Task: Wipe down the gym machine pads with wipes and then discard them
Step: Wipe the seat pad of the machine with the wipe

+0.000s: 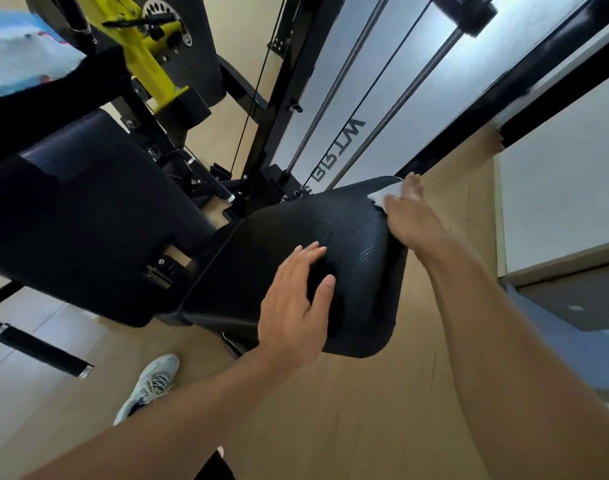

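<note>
Head view
Left hand (294, 299): fingers spread and nearly straight, lying flat on the seat pad (296, 258); they hold nothing.
Left arm: bare forearm runs from the lower left of the frame up to the centre, palm down, thumb out toward the right.
Right hand (408, 216): fingers extended, pressing a white wipe (386, 195) against the pad's far corner, right of centre; whether any finger curls round the wipe cannot be told.
Right arm: bare forearm comes in from the lower right edge and reaches up and left to the pad's far edge.
Wipe: only a small white patch shows, under and just left of the right fingers, touching the pad.
Seat pad: black, ribbed, tilted, centre of frame; both hands touch it, well apart.
Back pad (81, 216): black, centre left, just beside the seat pad.
Frame: yellow lever (143, 60) upper left; steel guide rods (375, 95) upper centre.
Floor: a grey shoe (150, 386) lower left.
</note>
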Demonstrator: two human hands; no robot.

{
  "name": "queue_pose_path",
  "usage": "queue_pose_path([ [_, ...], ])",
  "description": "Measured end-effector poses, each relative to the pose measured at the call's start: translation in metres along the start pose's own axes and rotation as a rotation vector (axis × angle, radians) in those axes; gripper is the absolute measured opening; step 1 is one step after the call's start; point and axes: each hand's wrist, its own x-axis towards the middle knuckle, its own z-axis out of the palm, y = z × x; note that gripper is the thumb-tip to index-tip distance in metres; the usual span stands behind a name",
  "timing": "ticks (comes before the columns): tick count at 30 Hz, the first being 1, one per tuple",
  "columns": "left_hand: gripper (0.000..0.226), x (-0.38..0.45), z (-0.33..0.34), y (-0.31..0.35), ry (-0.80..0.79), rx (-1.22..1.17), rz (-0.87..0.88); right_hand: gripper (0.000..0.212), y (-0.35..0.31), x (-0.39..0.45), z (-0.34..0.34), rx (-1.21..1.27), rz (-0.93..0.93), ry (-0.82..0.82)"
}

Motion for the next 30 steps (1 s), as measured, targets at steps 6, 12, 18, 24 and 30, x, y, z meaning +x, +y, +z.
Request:
queue_pose_path([
  [6,0.054,-0.002,-0.005,-0.008,-0.109,0.016,-0.05,0.062,-0.01,0.017,-0.004,-0.483,-0.006,-0.108],
  [12,0.049,0.002,-0.02,-0.042,-0.103,-0.01,-0.028,0.065,-0.035,-0.057,0.06,-1.056,-0.524,-0.396],
  [18,0.046,0.011,-0.05,-0.105,-0.187,0.088,-0.233,0.07,-0.059,-0.017,0.079,-0.994,-0.547,-0.654],
  [24,0.049,0.042,-0.078,-0.141,-0.333,0.163,-0.349,0.037,-0.084,0.041,0.105,-1.056,-0.267,-0.297],
  [30,0.048,0.074,-0.104,-0.175,-0.453,0.209,-0.403,0.068,-0.079,-0.012,0.182,-1.045,-0.626,-0.773],
])
